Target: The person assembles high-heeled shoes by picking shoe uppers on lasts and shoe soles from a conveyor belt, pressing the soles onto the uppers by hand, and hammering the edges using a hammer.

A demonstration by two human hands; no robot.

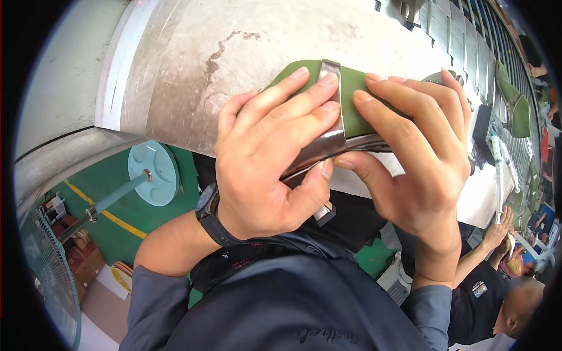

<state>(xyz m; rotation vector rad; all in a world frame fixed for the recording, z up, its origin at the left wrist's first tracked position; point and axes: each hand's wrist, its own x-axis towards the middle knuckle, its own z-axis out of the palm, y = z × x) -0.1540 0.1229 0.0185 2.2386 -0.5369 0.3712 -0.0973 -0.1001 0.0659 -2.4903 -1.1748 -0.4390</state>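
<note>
A green rounded casing (355, 121) with a dark shiny metallic band (332, 120) across it is held between my two hands, just over the near edge of the worktable (193, 70). My left hand (263, 161) lies over its left part, fingers pressed on the band and green face, thumb against the near edge. From the right, my right hand (424, 149) grips it with fingertips on the green face and thumb under the near rim. The two thumbs nearly meet there. The casing's underside is hidden, and its ends are partly covered by my fingers.
Syringe-like tubes (497, 169) lie to the right, near a dark block (482, 126). Similar green pieces (516, 108) sit on a roller line beyond. At lower right a co-worker (480, 298) reaches in. A pale blue fan base (153, 174) stands on the green floor, left.
</note>
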